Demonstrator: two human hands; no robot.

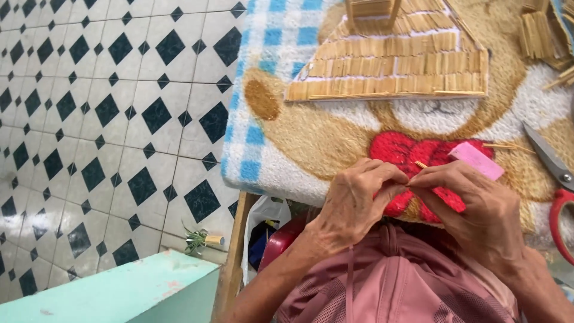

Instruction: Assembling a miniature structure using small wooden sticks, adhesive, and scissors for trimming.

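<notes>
Blue-checked blanket [272, 90] — red-handled scissors [559, 203].

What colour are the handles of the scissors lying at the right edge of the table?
Red. The scissors have grey metal blades and a red handle loop, seen partly cut off at the right edge of the head view.

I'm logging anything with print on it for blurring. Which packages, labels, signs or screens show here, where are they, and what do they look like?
Pink slip: flat rectangle like a small label or pad, lying on the towel just beyond the right hand; no print can be made out.
White plastic bag: hangs below the table edge, left of the left hand; crumpled, plain.
No signs or screens.
</notes>
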